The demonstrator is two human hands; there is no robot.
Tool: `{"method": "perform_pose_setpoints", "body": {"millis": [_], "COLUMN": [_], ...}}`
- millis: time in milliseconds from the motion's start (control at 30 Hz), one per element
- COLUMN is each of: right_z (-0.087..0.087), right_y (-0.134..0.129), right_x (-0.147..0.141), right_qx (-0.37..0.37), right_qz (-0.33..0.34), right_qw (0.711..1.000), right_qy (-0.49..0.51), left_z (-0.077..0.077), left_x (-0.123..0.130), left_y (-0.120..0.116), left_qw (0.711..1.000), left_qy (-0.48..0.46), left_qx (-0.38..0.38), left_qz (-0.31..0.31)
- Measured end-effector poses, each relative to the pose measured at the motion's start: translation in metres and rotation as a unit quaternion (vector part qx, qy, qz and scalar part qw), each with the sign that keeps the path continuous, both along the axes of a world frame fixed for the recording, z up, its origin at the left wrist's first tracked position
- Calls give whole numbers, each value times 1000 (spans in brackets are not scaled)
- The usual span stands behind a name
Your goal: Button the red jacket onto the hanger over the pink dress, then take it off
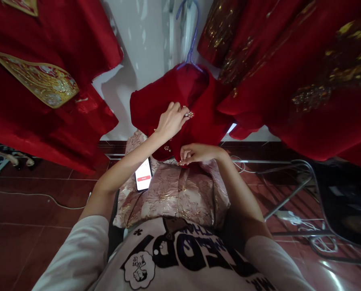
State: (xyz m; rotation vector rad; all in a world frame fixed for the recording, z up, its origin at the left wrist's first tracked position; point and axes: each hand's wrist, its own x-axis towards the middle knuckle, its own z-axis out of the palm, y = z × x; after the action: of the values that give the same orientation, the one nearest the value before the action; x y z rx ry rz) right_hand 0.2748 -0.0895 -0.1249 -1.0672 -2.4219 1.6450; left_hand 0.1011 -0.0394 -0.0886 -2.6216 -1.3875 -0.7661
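A red jacket (204,121) hangs in front of me on a purple hanger (193,44), its V-shaped neck at the top. My left hand (172,120) reaches across its front, fingers closed at the front edge beside a jewelled button (189,114). Lower down, my right hand (200,153) pinches the jacket's bottom edge, where a small gold-coloured piece (179,163) shows at the fingertips. Another jewelled button (167,148) sits on the cloth under my left forearm. Across my lap lies a pink brocade cloth (180,192) with a shiny gold pattern.
A lit phone (143,176) rests on the brocade at the left. Red garments with gold embroidery (51,81) hang on the left, and sequinned red garments (313,97) on the right. A metal-framed chair (315,182) stands at right, white cables (322,242) on the tiled floor beneath.
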Motion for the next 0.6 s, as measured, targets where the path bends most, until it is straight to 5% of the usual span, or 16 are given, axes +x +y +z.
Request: {"method": "perform_pose_setpoints", "body": {"millis": [167,367,500,600], "right_z": [3,23,47,57], "right_y": [-1,-11,-15,-4], "right_x": [-1,-4,-4,-7], "right_qx": [22,101,174,271], "right_qz": [-24,-147,-242,-327], "right_qw": [999,972,925,866], "right_qy": [37,153,236,266], "left_z": [9,11,11,19], "left_x": [-7,-7,-6,-6], "left_y": [4,23,35,34], "left_qw": [996,956,891,890], "left_qy": [-19,-231,-405,-391], "left_qx": [66,-102,-173,-191], "left_qz": [-52,-148,-113,-135]}}
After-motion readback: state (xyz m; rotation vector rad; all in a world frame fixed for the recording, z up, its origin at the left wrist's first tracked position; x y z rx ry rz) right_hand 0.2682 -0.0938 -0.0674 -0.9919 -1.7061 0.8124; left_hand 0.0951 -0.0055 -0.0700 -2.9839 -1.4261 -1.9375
